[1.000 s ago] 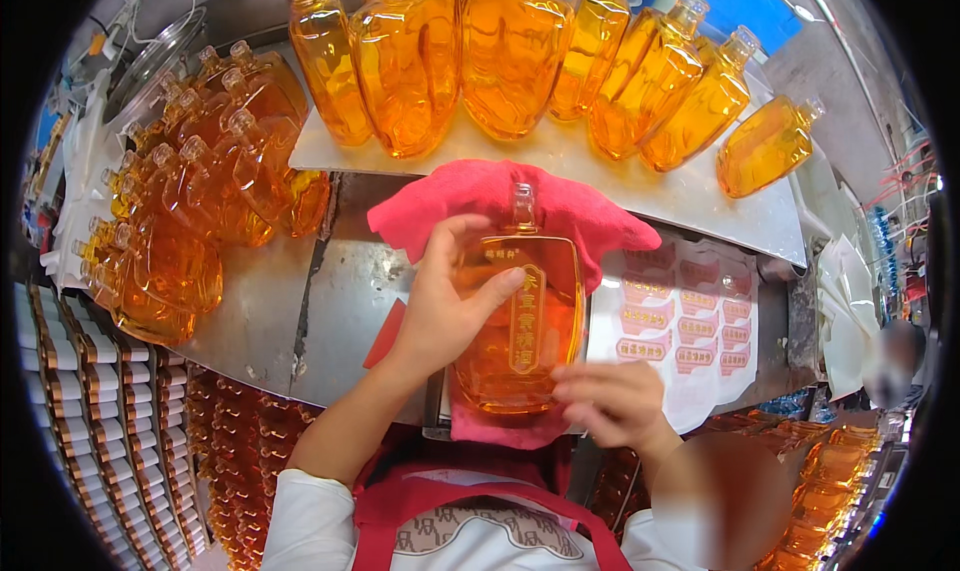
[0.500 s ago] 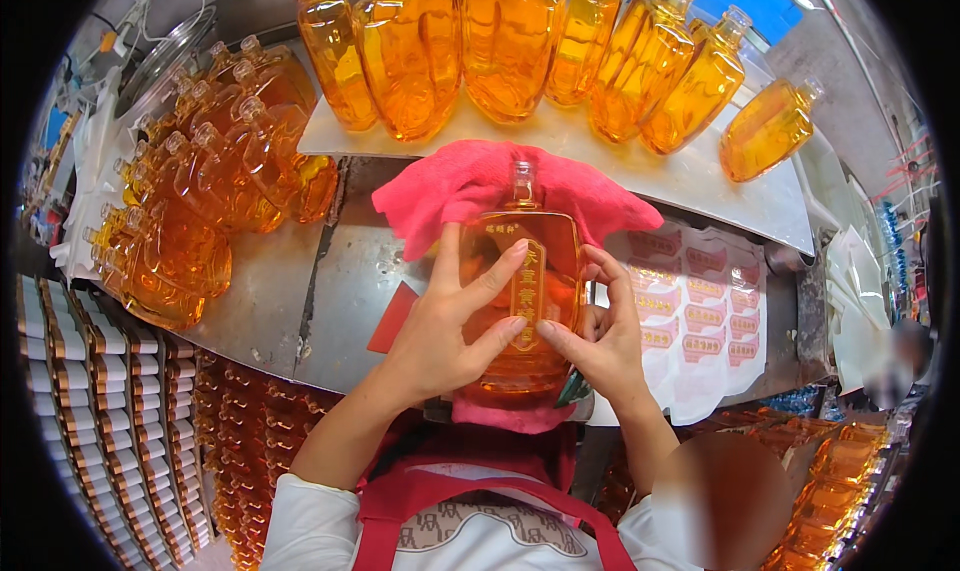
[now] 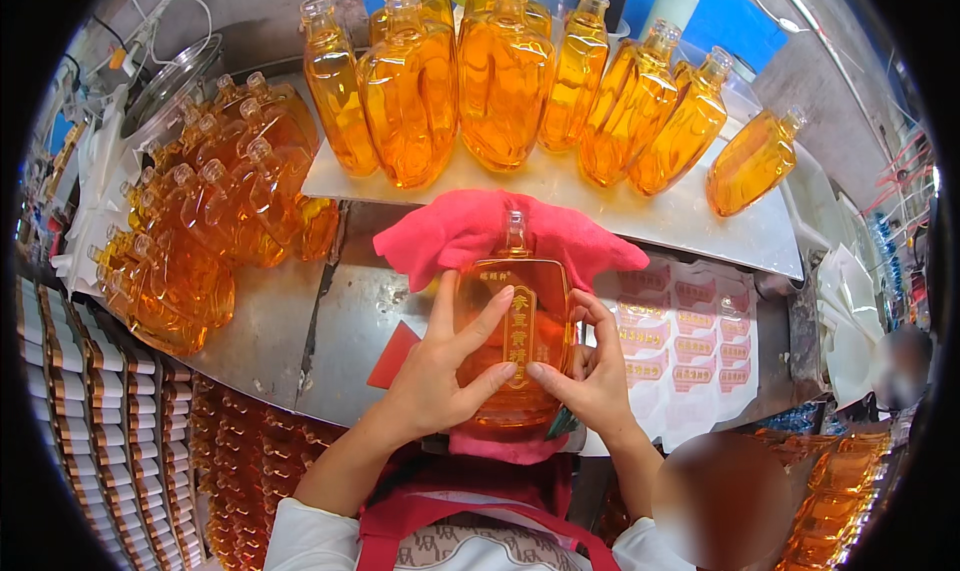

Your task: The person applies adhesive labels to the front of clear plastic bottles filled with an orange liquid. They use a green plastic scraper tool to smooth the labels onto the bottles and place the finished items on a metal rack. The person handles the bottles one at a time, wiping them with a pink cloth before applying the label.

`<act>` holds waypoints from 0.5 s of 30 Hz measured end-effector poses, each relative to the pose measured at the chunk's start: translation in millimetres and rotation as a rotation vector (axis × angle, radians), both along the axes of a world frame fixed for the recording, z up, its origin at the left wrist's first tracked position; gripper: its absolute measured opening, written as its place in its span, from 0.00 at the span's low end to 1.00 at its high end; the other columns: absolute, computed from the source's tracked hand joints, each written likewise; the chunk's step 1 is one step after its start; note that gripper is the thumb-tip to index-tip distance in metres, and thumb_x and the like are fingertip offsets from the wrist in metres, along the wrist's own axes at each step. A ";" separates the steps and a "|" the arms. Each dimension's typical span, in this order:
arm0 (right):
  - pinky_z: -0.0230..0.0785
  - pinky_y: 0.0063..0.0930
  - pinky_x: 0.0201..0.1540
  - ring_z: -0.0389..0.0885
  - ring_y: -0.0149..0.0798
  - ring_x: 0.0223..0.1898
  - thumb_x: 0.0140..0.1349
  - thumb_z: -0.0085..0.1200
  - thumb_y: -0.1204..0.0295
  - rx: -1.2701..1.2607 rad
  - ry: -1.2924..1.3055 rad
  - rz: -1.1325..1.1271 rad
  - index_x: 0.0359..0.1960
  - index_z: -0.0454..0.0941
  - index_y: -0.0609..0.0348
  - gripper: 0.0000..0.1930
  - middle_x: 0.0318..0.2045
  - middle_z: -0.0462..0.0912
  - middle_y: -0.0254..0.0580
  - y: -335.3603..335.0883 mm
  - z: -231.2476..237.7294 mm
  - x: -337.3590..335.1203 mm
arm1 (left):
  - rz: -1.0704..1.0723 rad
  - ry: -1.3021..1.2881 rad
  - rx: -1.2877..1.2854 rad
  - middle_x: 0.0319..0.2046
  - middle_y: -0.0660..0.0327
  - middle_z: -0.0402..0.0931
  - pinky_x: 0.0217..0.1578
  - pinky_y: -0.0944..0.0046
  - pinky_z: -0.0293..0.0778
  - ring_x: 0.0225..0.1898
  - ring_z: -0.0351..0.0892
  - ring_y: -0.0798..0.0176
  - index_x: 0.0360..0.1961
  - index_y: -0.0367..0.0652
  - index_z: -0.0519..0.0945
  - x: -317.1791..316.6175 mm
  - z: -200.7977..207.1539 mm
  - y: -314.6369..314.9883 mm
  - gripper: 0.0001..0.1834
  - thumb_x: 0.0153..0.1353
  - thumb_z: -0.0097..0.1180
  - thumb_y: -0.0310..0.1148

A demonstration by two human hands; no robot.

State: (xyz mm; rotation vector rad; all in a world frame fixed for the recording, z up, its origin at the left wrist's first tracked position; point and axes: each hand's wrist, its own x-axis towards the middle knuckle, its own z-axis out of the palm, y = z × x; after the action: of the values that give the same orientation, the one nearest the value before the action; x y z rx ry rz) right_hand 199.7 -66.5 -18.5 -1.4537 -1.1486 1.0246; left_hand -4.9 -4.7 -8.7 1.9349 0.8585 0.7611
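A flat, wide-shouldered glass bottle (image 3: 553,283) of amber colour lies on a bunched pink cloth (image 3: 462,227), its bare neck pointing away from me. Down its front runs a narrow label (image 3: 521,333) with gold lettering and a gold border. My left hand (image 3: 432,373) rests across the bottle's left side, fingers spread, with the index fingertip and thumb on the label. Around the right edge my right hand (image 3: 598,383) grips the bottle, thumb pressed near the label's lower part. Its other fingers are partly hidden. Something dark green shows beneath the bottle's lower right.
A sheet of pink-and-gold labels (image 3: 690,336) lies to the right, a red card (image 3: 393,355) to the left. Several filled bottles (image 3: 405,111) stand on a raised shelf (image 3: 420,192) behind. More amber bottles (image 3: 180,291) crowd the left, above stacked white boxes (image 3: 90,451).
The view has tilted up, so the scene sits lower and more of the back shows, including a pale flask. Both hands stay on the bottle with nearly the same finger positions.
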 end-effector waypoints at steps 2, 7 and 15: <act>0.55 0.09 0.22 0.60 0.16 0.19 0.46 0.73 0.72 0.002 -0.008 0.006 0.66 0.61 0.59 0.44 0.52 0.69 0.40 0.7 3.8 0.6 | 0.002 -0.002 -0.011 0.71 0.27 0.34 0.69 0.51 0.47 0.74 0.40 0.35 0.70 0.50 0.64 -0.9 0.3 0.1 0.39 0.57 0.65 0.34; 0.60 0.16 0.22 0.68 0.20 0.21 0.66 0.54 0.60 -0.265 0.728 -0.129 0.58 0.71 0.56 0.22 0.35 0.77 0.32 2.2 -21.0 54.3 | 0.018 0.025 0.067 0.67 0.21 0.39 0.61 0.52 0.65 0.68 0.52 0.25 0.70 0.55 0.64 -4.2 0.5 2.1 0.40 0.56 0.65 0.36; 0.76 0.36 0.50 0.82 0.42 0.44 0.53 0.62 0.79 -0.316 0.616 -0.132 0.52 0.69 0.55 0.24 0.40 0.81 0.42 -22.8 8.0 61.7 | 0.018 -0.003 0.000 0.68 0.23 0.39 0.61 0.52 0.65 0.67 0.56 0.26 0.70 0.56 0.65 -4.0 -3.2 3.6 0.40 0.56 0.66 0.38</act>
State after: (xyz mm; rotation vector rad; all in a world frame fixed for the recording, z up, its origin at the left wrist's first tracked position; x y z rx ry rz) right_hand 261.4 -89.3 -10.5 -1.2874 -0.4573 1.4706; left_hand -8.9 -1.0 -11.9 1.9275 0.8751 0.7746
